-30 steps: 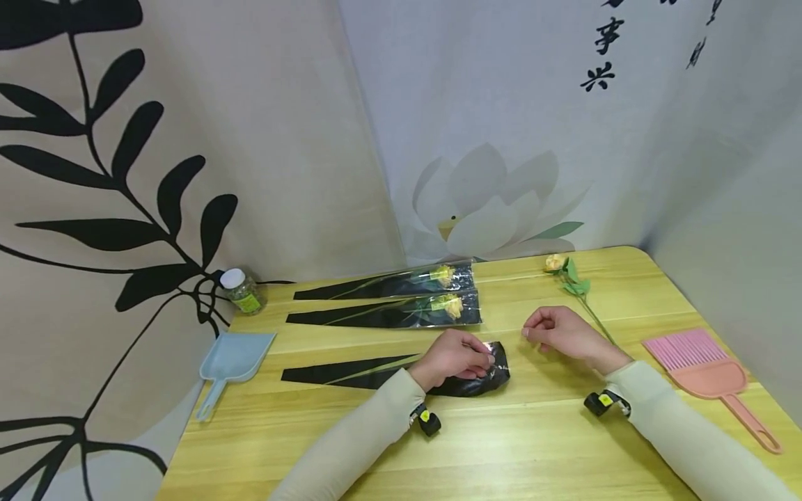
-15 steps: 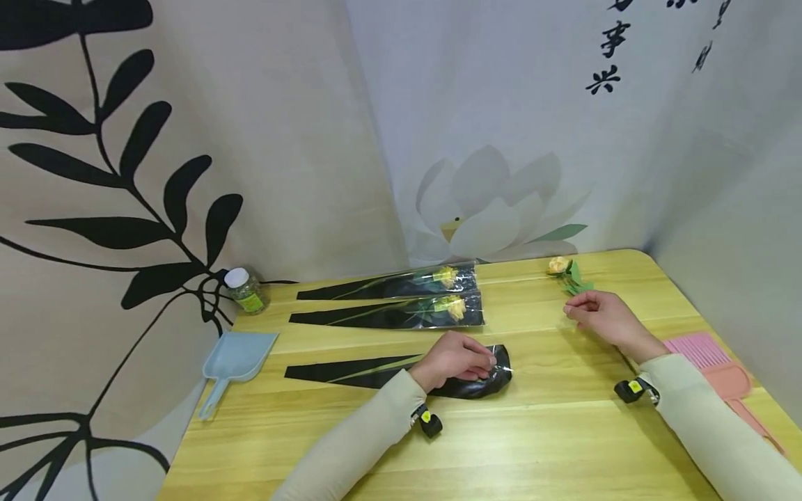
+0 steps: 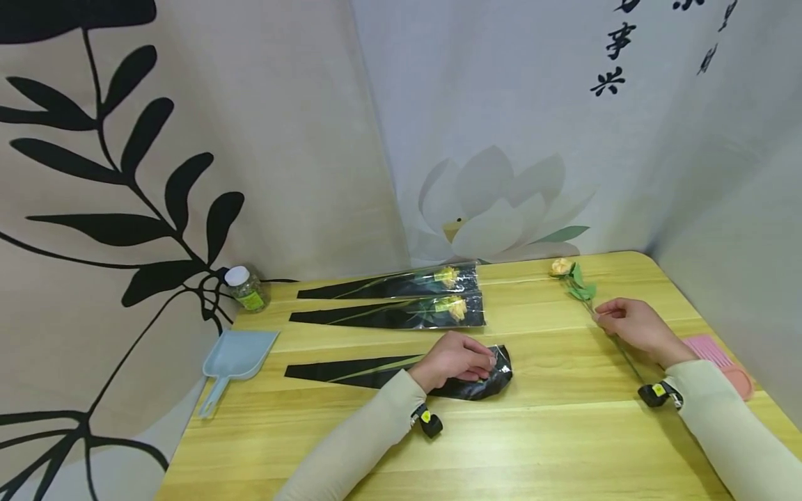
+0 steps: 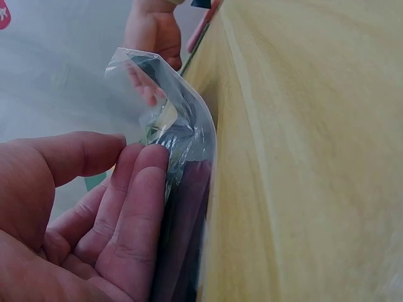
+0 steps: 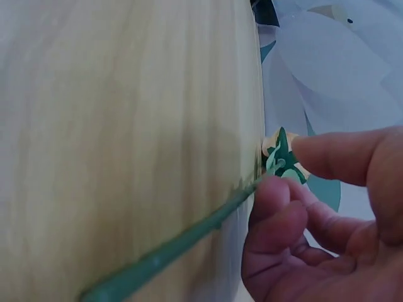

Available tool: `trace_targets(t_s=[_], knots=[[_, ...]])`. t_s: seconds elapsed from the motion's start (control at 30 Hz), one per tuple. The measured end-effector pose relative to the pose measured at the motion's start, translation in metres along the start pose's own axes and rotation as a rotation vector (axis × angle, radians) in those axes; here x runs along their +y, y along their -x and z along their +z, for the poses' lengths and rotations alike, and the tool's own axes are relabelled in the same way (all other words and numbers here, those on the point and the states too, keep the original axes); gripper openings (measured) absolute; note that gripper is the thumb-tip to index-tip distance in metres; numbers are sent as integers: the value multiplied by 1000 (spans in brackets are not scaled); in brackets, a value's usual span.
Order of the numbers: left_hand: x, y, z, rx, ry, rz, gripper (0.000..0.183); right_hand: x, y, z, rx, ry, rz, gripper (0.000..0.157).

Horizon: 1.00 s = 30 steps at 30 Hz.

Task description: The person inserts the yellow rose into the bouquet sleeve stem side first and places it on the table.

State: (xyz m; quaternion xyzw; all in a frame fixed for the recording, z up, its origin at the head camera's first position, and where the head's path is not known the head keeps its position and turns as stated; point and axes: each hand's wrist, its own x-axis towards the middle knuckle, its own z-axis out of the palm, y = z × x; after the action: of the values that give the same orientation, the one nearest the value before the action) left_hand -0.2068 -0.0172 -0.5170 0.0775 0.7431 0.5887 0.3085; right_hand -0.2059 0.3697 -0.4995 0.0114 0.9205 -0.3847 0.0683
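In the head view my left hand (image 3: 452,362) is at the wide end of the nearest black, clear-fronted flower sleeve (image 3: 370,372), which has a green stem inside. Its thumb and fingers pinch at the clear film (image 4: 189,135), which bends up away from the table in the left wrist view. My right hand (image 3: 635,327) is at a single peach-yellow rose (image 3: 560,267) with green leaves, lying at the far right. Its curled fingers and thumb hold the green stem (image 5: 189,234) below the leaves; the lower stem runs back toward the wrist.
Two sleeved yellow flowers, a rear one (image 3: 407,282) and a front one (image 3: 376,313), lie behind my left hand. A jar with a white lid (image 3: 247,289) and a blue dustpan (image 3: 241,355) are at left. A pink brush (image 3: 738,379) is partly behind my right arm.
My right hand has moved right, from beside the sleeve's wide end to the rose's stem. The left hand has stayed at the sleeve, and the rose lies where it was.
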Motion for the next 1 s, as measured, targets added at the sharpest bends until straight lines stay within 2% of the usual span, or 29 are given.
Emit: trace_targets(t_s=[0.13,0.37,0.6,0.73,1.0], knots=[[0,1,0,-12,7,3,10,2,2,-2,-8,17,5,50],[-1,1,-1,-24,3,9,11,4,3,-2,-88,5,47,48],[-1,1,-2,-30,7,14,11,2,-1,2,-95,47,19,38],[-1,1,-2,-34,10,14,11,0,-2,1,-101,56,14,37],[-1,1,-3,-46,19,14,12,-5,1,5,-158,-17,20,36]])
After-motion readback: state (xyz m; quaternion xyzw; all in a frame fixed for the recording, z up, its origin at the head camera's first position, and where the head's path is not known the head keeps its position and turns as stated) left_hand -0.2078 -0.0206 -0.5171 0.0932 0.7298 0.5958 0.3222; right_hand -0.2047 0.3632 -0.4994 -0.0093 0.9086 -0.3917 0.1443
